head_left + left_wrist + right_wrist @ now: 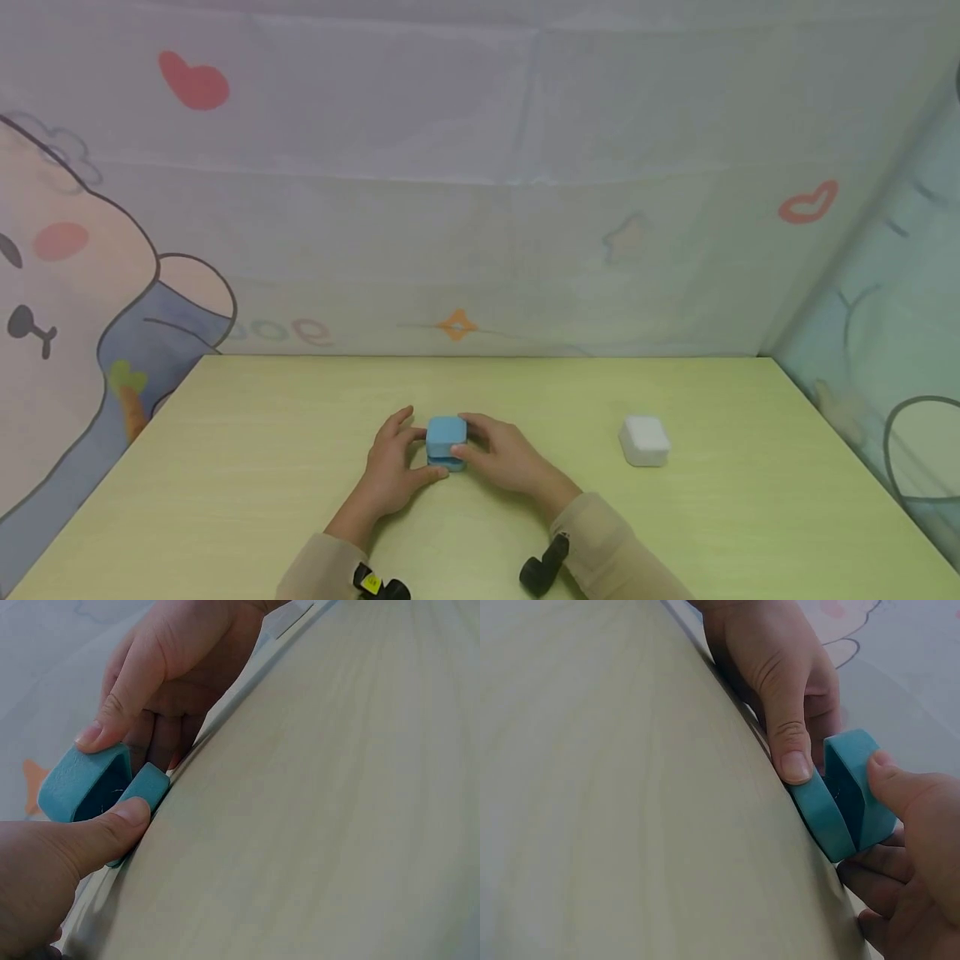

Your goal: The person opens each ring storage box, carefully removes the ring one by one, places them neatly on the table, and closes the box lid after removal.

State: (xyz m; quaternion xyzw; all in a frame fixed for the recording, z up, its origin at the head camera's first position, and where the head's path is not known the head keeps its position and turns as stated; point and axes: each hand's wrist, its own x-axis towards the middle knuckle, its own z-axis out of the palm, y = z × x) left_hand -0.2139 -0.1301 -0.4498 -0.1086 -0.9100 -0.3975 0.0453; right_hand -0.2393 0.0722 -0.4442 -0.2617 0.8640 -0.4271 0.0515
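A small blue box with rounded corners stands on the table, between both hands. Its lid point(446, 430) is tilted up from its base point(823, 817), leaving a wedge-shaped gap with a dark inside; what it contains is not clear. My left hand point(392, 472) holds the base, thumb pressed on its front edge, as the left wrist view shows. From the other side my right hand point(512, 457) grips the lid, the thumb on its front and the fingers behind it. Whether a hinge joins lid and base is hidden.
A white rounded box point(645, 440) sits apart to the right on the pale yellow-green table point(285, 433). Behind the table's far edge hangs a printed cloth point(420, 108), with more cloth at the left and right sides.
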